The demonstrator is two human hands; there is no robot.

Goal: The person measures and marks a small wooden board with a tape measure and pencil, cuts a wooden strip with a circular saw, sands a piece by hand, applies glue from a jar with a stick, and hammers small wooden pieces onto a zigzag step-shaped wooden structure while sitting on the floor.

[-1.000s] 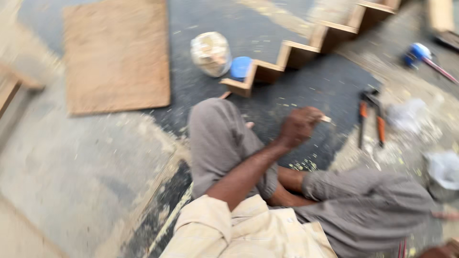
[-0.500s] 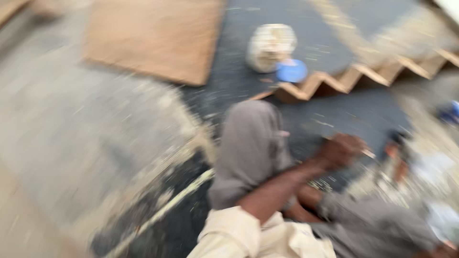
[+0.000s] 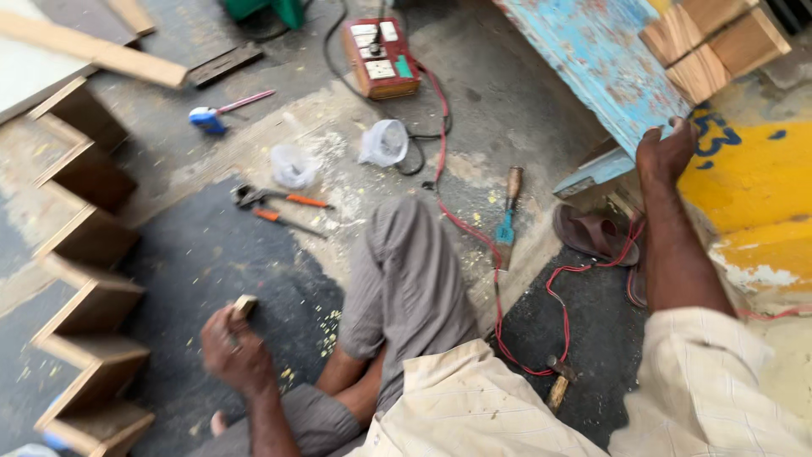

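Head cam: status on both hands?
Left hand closed around small wood block. Right hand braced on blue painted board. Pliers, red cable lie between.

At lower left of the frame the left hand (image 3: pixel 233 349) is motion-blurred; its fingers (image 3: pixel 222 326) hide most of a small wooden piece (image 3: pixel 245 305), so its full shape cannot be told. The zigzag wooden frame (image 3: pixel 85 296) runs off the left and bottom edges. At upper right, the right hand (image 3: pixel 668 152) has its fingertips hidden over the blue painted board (image 3: pixel 605 59), which the top edge cuts off.
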